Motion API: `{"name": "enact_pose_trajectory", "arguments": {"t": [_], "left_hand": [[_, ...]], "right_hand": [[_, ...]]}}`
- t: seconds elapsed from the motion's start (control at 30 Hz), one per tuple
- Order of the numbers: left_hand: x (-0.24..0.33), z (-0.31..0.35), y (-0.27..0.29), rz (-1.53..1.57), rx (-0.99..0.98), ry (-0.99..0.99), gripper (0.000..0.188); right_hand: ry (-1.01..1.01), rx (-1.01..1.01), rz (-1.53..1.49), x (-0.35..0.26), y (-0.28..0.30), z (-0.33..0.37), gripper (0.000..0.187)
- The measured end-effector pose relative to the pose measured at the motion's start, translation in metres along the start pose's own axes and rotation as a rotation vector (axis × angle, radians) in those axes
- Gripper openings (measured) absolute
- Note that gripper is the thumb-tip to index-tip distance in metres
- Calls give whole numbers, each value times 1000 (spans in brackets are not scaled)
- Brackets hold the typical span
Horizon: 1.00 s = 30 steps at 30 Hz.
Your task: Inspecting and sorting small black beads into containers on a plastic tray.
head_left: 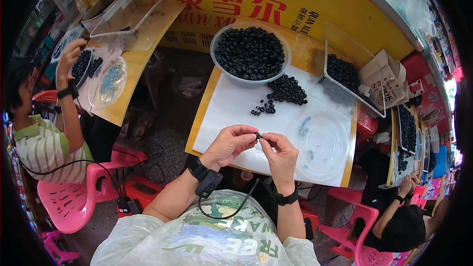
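A small black bead was held between the fingertips of both hands, which met around it: the left hand and the right hand each pinched it with thumb and forefinger. Just beyond the hands lay a few loose black beads, and past those a denser pile of beads touched a large round tub filled with more. To the right of the hands was a clear round tray with some small bluish bits in it. A white sheet lay under these on the yellow-edged surface. Farther off, ahead and to the right, stood a clear rectangular bin of black beads beside a beige bag. Well apart to the left of the hands, a co-worker in a striped top sat on a pink chair
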<state>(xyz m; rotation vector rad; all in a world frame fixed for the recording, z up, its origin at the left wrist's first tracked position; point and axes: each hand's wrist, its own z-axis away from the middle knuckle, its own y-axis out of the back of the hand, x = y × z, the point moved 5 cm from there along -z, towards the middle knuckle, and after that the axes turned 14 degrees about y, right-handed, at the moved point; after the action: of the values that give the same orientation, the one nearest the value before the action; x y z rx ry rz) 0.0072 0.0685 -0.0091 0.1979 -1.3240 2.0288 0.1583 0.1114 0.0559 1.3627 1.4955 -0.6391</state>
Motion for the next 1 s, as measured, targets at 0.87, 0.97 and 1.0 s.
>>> {"name": "enact_pose_trajectory", "arguments": {"t": [0.87, 0.97, 1.0], "left_hand": [[-21, -3, 5, 97, -52, 111, 22], [-20, -1, 0, 84, -144, 145, 32], [-20, -2, 0, 77, -157, 156, 35]], "right_hand": [[29, -44, -72, 18, 4, 20, 23], [-85, -126, -192, 21, 4, 17, 30], [-128, -151, -241, 20, 4, 16, 32]]}}
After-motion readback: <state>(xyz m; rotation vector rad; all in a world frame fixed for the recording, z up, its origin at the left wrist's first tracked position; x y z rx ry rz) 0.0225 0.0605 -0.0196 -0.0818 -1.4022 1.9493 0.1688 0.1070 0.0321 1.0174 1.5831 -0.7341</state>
